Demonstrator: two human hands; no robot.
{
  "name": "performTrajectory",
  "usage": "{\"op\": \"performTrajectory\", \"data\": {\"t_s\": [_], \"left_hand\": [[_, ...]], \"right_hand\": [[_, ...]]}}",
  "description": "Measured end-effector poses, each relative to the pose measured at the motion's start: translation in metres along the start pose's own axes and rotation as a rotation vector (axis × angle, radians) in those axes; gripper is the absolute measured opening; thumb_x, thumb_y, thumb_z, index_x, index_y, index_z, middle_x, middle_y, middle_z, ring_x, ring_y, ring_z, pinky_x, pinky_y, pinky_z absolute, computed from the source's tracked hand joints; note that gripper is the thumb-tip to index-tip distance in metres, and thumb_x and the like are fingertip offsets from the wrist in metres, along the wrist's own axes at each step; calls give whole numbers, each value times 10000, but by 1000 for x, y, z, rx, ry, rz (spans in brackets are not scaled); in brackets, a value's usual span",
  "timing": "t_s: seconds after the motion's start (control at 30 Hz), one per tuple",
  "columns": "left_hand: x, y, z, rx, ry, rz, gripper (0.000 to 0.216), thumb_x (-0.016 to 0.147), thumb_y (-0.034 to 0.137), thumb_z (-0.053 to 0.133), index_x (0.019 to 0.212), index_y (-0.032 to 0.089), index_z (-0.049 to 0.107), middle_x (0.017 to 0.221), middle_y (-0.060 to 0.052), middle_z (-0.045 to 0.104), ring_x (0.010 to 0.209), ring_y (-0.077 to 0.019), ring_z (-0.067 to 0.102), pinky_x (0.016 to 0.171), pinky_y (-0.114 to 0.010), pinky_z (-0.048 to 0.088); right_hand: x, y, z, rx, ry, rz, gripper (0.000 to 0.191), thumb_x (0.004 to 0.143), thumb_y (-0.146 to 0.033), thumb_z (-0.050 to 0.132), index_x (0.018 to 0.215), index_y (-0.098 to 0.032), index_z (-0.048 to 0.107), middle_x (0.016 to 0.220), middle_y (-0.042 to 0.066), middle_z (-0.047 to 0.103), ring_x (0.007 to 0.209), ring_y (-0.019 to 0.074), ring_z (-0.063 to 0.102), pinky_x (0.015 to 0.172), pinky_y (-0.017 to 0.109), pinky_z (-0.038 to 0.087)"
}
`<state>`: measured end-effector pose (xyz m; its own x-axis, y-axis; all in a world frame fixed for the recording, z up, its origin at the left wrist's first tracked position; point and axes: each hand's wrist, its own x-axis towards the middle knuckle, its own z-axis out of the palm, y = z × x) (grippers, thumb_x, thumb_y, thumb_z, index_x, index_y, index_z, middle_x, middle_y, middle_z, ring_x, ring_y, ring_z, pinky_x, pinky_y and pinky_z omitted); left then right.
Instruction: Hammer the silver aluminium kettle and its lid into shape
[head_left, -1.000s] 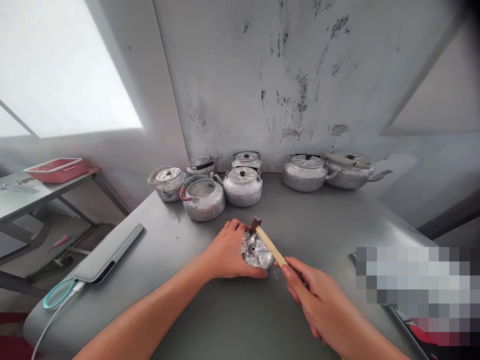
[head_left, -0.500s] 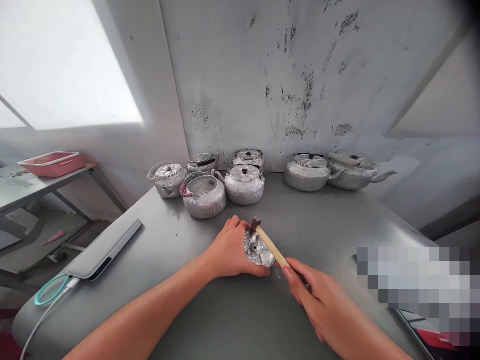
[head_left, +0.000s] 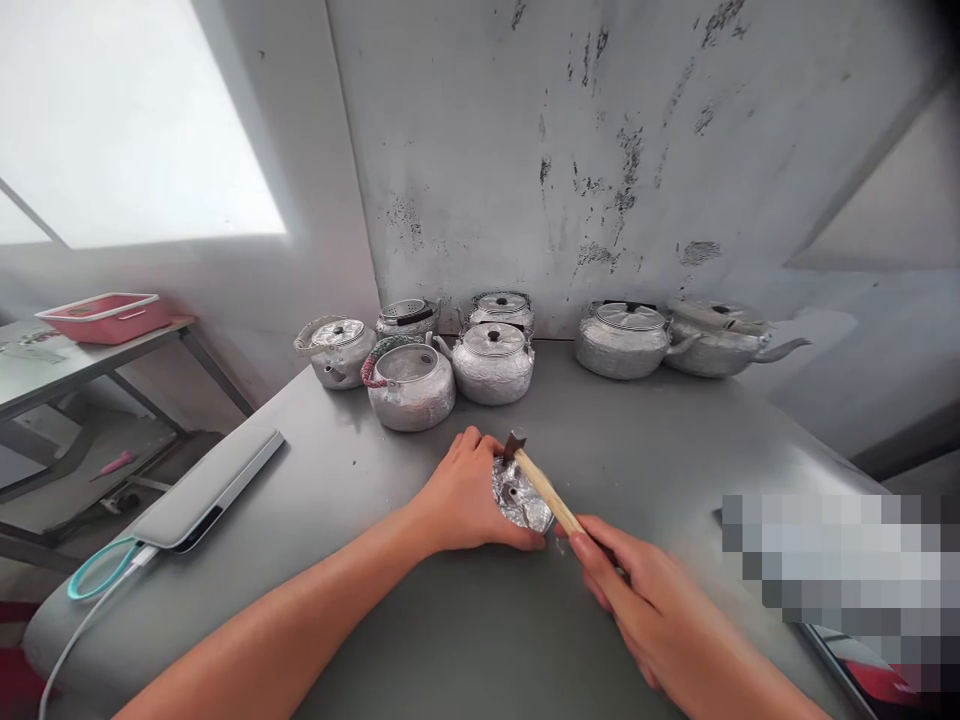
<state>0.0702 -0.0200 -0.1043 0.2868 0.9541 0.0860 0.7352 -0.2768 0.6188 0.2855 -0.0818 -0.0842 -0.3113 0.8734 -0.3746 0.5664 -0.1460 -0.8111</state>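
Note:
My left hand is closed around the left side of a round, dented silver kettle lid on the grey table. A small hole shows in the lid's middle. My right hand grips the pale wooden handle of a small hammer. Its dark metal head lies over the lid's far edge; I cannot tell whether it touches. Beyond my hands stands a lidless kettle with a red and green wrapped handle. Beside it is a lidded kettle with a dark knob.
More dented kettles stand along the wall. A power bank with a white cable lies on the table at left. At far left, a pink basket sits on a side table. A blurred-out patch covers the right edge.
The view has shifted slightly. My left hand keeps its hold on the lid, and the hammer stays at the lid's far edge in my right hand.

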Motion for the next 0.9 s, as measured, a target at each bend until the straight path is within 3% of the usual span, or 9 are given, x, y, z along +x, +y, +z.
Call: {"op": "performTrajectory", "data": {"t_s": [0.9], "left_hand": [[0,-3,0,-30,4,-19,994,433,722,849,1215,170,579,1137,-97,505,1136,-337,514,976,-443,490]], "right_hand": [[3,0,2,-27,34,-22,386,1028,-550,318,888,-249,515,666,-72,336,411,79,335,378,207,289]]}}
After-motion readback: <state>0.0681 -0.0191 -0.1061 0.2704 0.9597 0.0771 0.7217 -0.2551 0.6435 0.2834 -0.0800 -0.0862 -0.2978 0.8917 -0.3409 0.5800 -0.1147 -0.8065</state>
